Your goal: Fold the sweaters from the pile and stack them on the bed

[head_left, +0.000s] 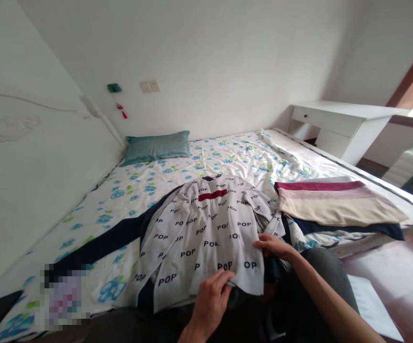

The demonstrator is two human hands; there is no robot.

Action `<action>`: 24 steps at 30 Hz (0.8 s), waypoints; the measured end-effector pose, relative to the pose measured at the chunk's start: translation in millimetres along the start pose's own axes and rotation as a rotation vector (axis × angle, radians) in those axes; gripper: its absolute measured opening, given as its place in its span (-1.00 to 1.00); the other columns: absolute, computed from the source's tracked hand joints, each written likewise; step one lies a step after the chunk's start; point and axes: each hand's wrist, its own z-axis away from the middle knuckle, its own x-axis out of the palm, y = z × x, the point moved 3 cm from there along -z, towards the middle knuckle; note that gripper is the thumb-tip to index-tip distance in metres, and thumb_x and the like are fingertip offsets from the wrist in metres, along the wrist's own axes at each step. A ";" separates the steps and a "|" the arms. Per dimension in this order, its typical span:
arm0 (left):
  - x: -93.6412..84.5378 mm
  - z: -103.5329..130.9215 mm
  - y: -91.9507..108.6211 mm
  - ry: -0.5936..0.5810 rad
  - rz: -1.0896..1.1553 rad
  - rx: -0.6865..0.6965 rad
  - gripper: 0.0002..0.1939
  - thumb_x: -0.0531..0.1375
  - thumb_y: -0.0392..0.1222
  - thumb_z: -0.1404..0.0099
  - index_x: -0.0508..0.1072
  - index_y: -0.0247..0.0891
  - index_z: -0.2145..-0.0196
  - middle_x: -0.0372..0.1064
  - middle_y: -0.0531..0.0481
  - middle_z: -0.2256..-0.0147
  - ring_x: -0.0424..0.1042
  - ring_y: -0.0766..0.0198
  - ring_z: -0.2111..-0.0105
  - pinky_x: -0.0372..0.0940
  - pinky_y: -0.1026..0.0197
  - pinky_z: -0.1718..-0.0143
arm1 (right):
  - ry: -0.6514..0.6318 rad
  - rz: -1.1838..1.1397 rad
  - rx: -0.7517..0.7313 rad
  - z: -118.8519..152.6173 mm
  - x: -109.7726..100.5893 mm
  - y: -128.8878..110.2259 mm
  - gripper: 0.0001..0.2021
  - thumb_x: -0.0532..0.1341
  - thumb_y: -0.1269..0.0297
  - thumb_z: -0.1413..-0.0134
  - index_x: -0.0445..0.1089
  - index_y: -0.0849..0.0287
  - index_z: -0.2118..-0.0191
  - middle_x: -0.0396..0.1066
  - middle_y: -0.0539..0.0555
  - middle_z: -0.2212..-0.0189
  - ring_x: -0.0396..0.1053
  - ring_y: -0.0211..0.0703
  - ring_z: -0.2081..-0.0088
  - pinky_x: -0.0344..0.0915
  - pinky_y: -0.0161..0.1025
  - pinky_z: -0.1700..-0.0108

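A light grey sweater (210, 226) printed with "POP" lettering and a dark red chest bar lies spread on the bed, its neck toward the wall. My left hand (211, 295) pinches its bottom hem near the middle. Farther up on the right, my right hand (274, 246) grips the sweater's side edge between thumb and fingers. Under the sweater is a dark navy garment (111, 234), with one long sleeve stretched out to the left. Most of that garment is hidden.
Folded knitwear (331, 202) in cream, pink and dark red rests on dark cloth at the bed's right side. A green pillow (158, 146) lies on the flowered sheet (124, 190) by the wall. Beyond the bed's right edge stands a white desk (345, 131).
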 end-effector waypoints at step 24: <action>-192.6 -30.4 -231.8 0.203 -0.627 -0.692 -0.56 0.08 -0.19 -0.49 0.62 -0.23 -0.18 0.60 -0.32 -0.13 0.60 -0.19 -0.04 0.44 -0.06 -0.04 | 0.648 0.296 -0.130 8.8 -66.1 -18.7 -0.65 0.44 0.04 -0.07 0.35 0.02 0.55 0.37 0.07 0.53 0.41 -0.01 0.38 0.43 -0.06 0.19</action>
